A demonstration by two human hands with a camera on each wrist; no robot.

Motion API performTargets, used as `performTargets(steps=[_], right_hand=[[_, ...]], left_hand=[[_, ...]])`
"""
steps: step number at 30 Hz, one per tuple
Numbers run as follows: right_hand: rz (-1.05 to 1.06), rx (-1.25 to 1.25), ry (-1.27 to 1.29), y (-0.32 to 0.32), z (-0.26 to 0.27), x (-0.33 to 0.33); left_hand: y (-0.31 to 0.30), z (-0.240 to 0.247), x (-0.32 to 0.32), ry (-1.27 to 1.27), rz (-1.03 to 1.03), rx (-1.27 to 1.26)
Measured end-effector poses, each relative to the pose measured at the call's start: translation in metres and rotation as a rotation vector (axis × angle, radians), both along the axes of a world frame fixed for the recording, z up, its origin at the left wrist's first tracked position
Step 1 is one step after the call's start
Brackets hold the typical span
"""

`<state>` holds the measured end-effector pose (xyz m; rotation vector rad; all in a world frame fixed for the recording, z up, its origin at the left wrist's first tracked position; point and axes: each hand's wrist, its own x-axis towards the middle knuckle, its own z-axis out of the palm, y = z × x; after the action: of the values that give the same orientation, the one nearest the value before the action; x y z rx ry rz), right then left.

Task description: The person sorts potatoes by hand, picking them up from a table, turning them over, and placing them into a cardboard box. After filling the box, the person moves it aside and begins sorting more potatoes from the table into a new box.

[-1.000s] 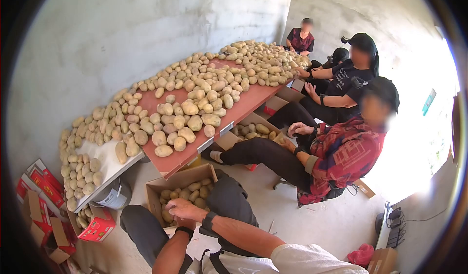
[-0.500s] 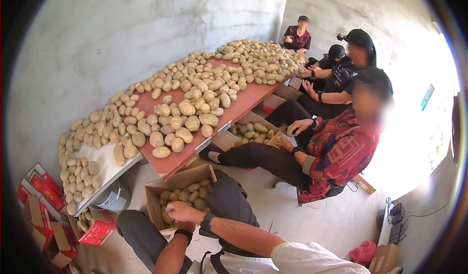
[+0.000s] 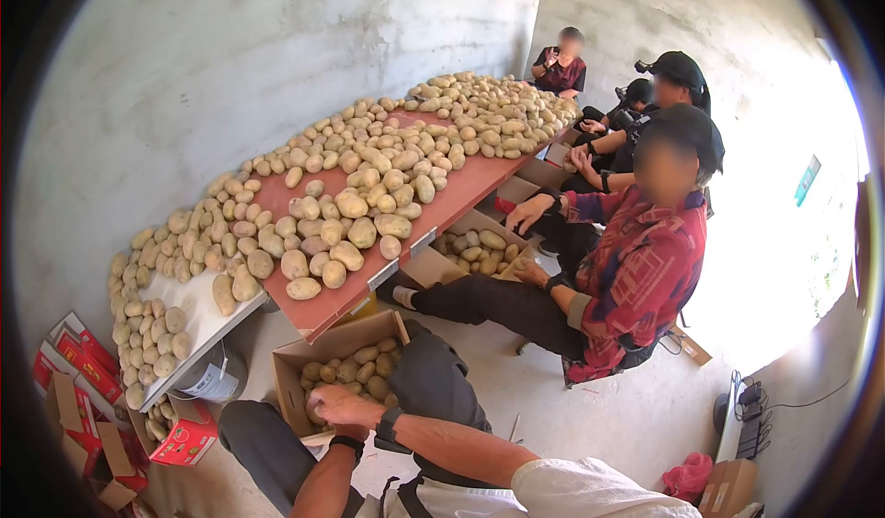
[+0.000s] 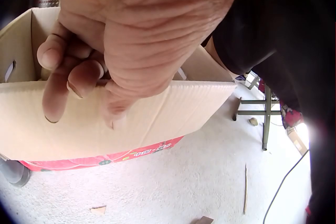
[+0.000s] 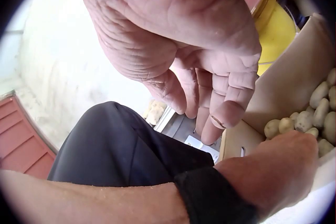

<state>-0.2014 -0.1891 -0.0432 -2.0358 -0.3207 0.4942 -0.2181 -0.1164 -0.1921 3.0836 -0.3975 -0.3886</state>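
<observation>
In the head view, a cardboard box (image 3: 289, 384) of potatoes (image 3: 367, 370) stands between the person's knees. My right hand (image 3: 341, 406) hangs over its near side, with the left hand (image 3: 358, 429) partly hidden beneath it. Seen from the left wrist, the left hand (image 4: 142, 35) has loosely bent, spread fingers that overlap the box's near wall (image 4: 168, 113), holding nothing. The right wrist view has the right hand (image 5: 184, 50) with slack, half-curled fingers and nothing in them, above the dark trouser knee (image 5: 126, 145).
Potatoes (image 3: 369, 158) cover much of a long red-brown tabletop (image 3: 313, 311). Another potato box (image 3: 429, 269) sits by a seated person in a red patterned shirt (image 3: 636, 269). Red cartons (image 3: 83, 357) and a bucket (image 3: 217, 375) are at left; more people sit farther back.
My two hands keep nearly the same place over the box. The neighbour in the red patterned shirt has leaned and reached a hand toward their box. The farthest person has raised a hand.
</observation>
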Motion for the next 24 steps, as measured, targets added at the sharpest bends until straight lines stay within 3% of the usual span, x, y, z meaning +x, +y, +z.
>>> performTargets(steps=[8,11,13,14,16,17,19,21,23,24], right_hand=[[0.017,-0.013,-0.025,-0.002,-0.014,0.002],[0.043,0.019,-0.156,-0.005,-0.030,0.005],[-0.007,0.041,0.119,-0.016,0.002,0.000],[-0.008,0.043,0.122,-0.018,0.003,0.003],[-0.062,0.014,0.031,-0.023,-0.007,0.007],[-0.061,0.015,0.035,-0.026,-0.013,0.010],[-0.151,-0.019,-0.121,-0.032,-0.027,0.016],[-0.185,-0.028,-0.125,-0.036,-0.031,0.016],[-0.305,-0.037,-0.104,-0.040,-0.026,0.013],[-0.305,-0.035,-0.104,-0.041,-0.022,0.012]], left_hand=[[0.033,-0.068,0.014,-0.229,-0.226,-0.143],[0.033,-0.091,0.008,-0.312,-0.315,-0.196],[0.044,-0.107,0.010,-0.366,-0.377,-0.232],[0.044,-0.098,0.010,-0.361,-0.379,-0.230],[0.044,-0.052,0.011,-0.027,-0.293,-0.310],[0.041,-0.027,0.010,-0.024,-0.292,-0.309],[0.041,0.015,0.009,0.243,-0.216,-0.260],[0.044,0.041,0.013,0.282,-0.137,-0.238],[0.045,0.074,0.016,0.363,0.084,-0.183],[0.052,0.072,0.018,0.286,0.092,-0.218]])
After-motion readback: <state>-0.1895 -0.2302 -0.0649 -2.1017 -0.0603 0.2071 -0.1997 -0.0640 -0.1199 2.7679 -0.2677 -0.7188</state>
